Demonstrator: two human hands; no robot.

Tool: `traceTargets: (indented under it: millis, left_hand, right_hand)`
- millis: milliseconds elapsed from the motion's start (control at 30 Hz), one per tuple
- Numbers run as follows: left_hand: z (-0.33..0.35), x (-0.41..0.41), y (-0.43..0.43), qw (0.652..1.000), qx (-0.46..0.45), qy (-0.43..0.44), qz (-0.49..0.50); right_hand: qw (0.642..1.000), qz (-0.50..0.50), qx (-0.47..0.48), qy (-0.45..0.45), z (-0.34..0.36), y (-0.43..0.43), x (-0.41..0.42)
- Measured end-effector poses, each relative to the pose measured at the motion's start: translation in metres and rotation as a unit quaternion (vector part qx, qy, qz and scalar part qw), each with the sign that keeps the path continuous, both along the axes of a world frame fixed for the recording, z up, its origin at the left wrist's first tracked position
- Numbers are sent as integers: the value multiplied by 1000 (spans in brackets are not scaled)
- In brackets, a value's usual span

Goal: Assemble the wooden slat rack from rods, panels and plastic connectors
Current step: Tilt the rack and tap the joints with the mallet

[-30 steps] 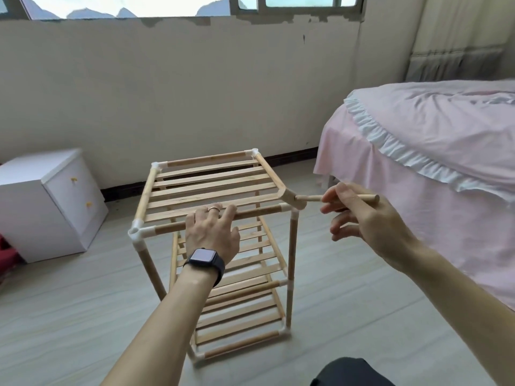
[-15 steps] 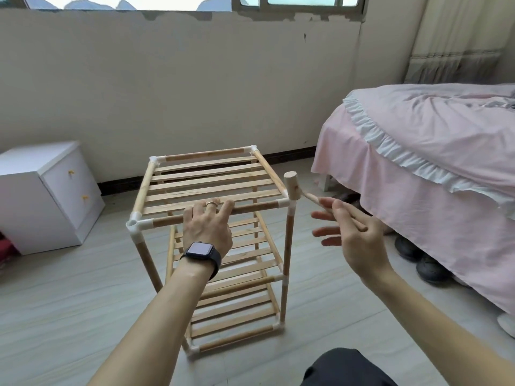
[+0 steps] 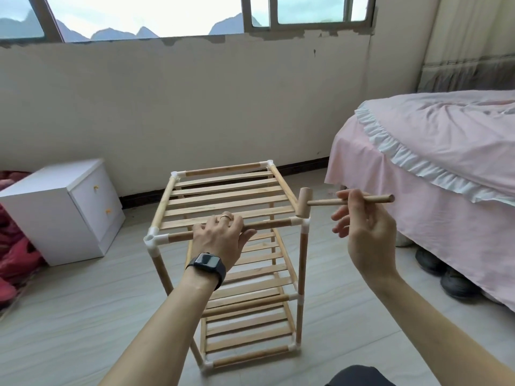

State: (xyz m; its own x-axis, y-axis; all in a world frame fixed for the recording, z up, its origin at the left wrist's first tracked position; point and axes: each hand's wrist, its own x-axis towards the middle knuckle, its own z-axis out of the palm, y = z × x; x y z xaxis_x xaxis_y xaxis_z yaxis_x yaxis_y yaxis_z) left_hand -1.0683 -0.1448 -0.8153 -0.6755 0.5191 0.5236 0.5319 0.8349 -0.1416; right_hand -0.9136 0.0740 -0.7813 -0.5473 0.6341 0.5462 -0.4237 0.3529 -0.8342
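Note:
A three-tier wooden slat rack (image 3: 228, 196) stands upright on the floor, its rods joined by white plastic connectors. My left hand (image 3: 220, 238), with a ring and a dark watch, lies palm down on the top front rod (image 3: 267, 224). My right hand (image 3: 365, 227) pinches the handle of a small wooden mallet (image 3: 328, 202). The handle lies level. The mallet head rests on the top front right connector (image 3: 304, 222). The top front left connector (image 3: 152, 240) shows an empty socket.
A bed with a pink cover (image 3: 434, 151) stands close on the right, dark shoes (image 3: 446, 271) under it. A white two-drawer cabinet (image 3: 64, 207) sits at left against the wall, red fabric (image 3: 14, 257) beside it. Pale floor (image 3: 83, 316) surrounds the rack.
The mallet was lifted off the front right corner, head raised and handle tilted, and has now come back down onto that connector with the handle level. My left hand stayed on the front rod.

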Motion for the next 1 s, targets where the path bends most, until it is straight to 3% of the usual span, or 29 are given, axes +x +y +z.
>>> traceTargets:
  millis: [100, 167, 300, 400, 500, 733, 1000]
  left_hand:
    - [6, -5, -2, 1000, -25, -7, -7]
    - [8, -9, -3, 1000, -27, -7, 0]
    - [9, -12, 1, 999, -19, -13, 23]
    - [13, -16, -4, 999, 7, -18, 33]
    - [16, -23, -28, 997, 77, -5, 16]
    - [23, -16, -117, 978, 199, 39, 36]
    - [1, 4, -198, 966, 227, 78, 99]
  right_hand:
    - [991, -127, 41, -15, -6, 10, -7]
    - [984, -147, 77, -57, -17, 14, -12]
    - [972, -42, 96, -211, -68, 11, -24]
    - [925, 5, 122, -361, -112, 7, -34]
    - [899, 34, 99, -426, -135, 2, -45]
    - [876, 169, 181, -415, -119, -25, -107]
    - [858, 240, 296, -343, -85, -84, -142]
